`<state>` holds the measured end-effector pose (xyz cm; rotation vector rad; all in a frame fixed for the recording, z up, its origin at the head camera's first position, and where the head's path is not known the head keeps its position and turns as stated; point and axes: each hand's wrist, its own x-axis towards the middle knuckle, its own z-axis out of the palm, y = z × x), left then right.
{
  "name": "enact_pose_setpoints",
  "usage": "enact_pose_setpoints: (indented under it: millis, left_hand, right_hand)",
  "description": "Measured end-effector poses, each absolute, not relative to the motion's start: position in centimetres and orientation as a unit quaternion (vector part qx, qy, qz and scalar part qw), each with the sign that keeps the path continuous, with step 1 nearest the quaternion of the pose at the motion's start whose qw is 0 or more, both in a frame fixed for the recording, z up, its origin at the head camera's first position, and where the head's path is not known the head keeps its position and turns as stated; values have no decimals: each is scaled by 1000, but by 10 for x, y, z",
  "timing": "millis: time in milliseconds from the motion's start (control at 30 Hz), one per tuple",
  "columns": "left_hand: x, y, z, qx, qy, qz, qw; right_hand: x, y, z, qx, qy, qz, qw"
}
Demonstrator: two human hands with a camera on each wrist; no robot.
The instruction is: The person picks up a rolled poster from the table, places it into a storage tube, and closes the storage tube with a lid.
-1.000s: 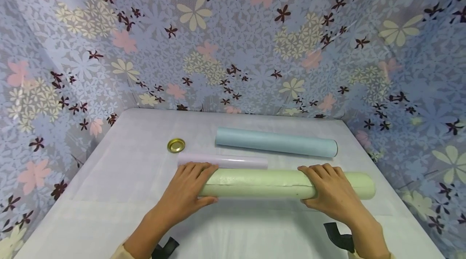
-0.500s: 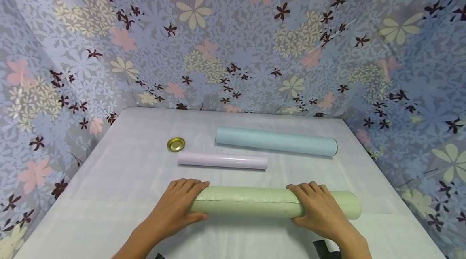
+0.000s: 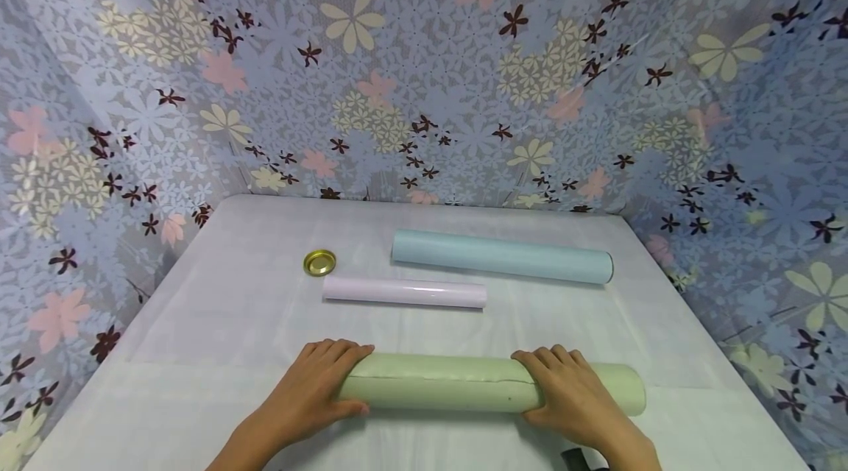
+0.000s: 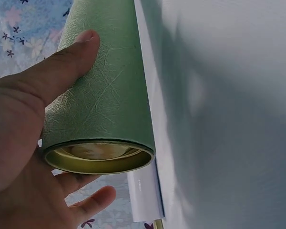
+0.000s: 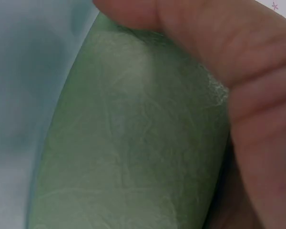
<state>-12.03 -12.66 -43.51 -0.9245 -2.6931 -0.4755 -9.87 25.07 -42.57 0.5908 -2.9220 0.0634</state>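
Note:
Both hands hold a long pale green cardboard tube (image 3: pixel 437 384) lengthwise across the near part of the white table. My left hand (image 3: pixel 310 391) grips its left end, thumb on the near side and fingers over the far side. Toward the right end, my right hand (image 3: pixel 568 399) grips it the same way, and the tip sticks out beyond. A gold metal rim (image 4: pixel 105 164) with a recessed cap shows at the tube's left end in the left wrist view. The right wrist view has the thumb (image 5: pixel 195 28) lying across the wrinkled green wrapping (image 5: pixel 128 133).
Beyond the green tube lies a shorter, thinner lilac tube (image 3: pixel 404 293). A light blue tube (image 3: pixel 501 257) lies farther back to the right. Left of it is a round gold lid (image 3: pixel 320 263). Flowered cloth (image 3: pixel 424 73) hangs behind and beside the white table (image 3: pixel 218 294).
Both hands have drawn the green tube nearer to me and slightly left. The lilac tube, partly covered before, now shows whole. The blue tube and gold lid have stayed put.

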Motion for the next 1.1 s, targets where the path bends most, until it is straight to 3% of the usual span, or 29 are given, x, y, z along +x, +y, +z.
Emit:
enact_pose_setpoints:
  millis: [600, 1100]
  left_hand:
    - [-119, -128, -446, -328, -927, -151, 98]
    - [-117, -128, -441, -333, -929, -146, 71]
  right_hand:
    - [-94, 248, -434, 213, -972, 9, 94]
    - [-93, 248, -425, 197, -979, 45, 37]
